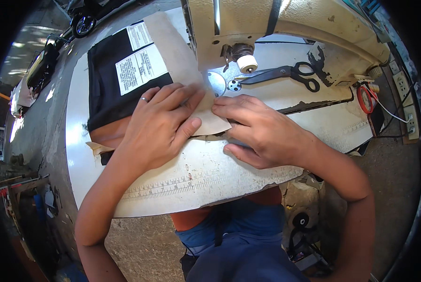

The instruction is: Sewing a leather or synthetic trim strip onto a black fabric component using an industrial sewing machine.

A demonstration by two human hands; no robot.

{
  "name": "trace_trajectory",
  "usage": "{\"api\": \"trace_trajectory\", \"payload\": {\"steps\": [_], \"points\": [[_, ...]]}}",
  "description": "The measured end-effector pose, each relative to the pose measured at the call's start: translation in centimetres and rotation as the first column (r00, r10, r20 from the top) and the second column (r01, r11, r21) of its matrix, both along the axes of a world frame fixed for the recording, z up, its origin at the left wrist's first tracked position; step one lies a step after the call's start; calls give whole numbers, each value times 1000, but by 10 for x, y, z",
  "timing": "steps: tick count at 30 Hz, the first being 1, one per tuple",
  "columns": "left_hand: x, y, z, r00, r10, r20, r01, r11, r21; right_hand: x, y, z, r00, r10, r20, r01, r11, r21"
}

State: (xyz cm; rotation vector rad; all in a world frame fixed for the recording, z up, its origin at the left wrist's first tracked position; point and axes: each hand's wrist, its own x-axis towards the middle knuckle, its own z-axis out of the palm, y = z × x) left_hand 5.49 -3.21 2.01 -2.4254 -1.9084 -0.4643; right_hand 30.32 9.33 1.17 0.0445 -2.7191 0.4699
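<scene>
A beige piece of fabric [170, 44] runs beside a black fabric piece [102, 80] that bears two white printed labels [141, 69]. My left hand [166, 117], a ring on one finger, lies palm down on the fabric with fingers stretched out; its fingertips are slightly blurred. Over the near right edge of the beige piece, my right hand [255, 127] rests with fingers bent and thumb held apart on the table. Both hands are just in front of the sewing machine's [314, 21] round metal plate [216, 84]. The needle area is partly hidden.
Black-handled scissors [285, 74] lie under the machine arm, right of the plate. A red ring-shaped object [365, 99] sits at the table's right end near wall sockets [410, 122]. Ruler markings [173, 185] run along the white table's near side. Parked motorbikes [82, 23] stand far left.
</scene>
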Motion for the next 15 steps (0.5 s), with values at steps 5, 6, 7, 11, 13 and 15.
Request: {"api": "trace_trajectory", "payload": {"steps": [5,6,7,11,13,15], "points": [[-11,9,-3,990,-31,-134,50,989,139,-5,-2,0,998,-55,3,55,997,50],[-11,9,-3,990,-31,-136,50,989,141,-6,-2,1,999,-55,2,55,997,51],[-9,7,-4,992,-96,-78,108,982,158,-5,-4,1,998,-66,-13,67,997,46],[-6,5,-7,949,-300,94,274,936,222,-1,-9,-2,993,-108,-53,109,994,25],[-11,4,-9,896,-223,384,193,974,117,3,-11,-1,992,-123,-33,123,992,16],[-14,4,-10,769,-102,631,140,990,-10,5,-11,-1,990,-137,-14,137,991,7]]}}
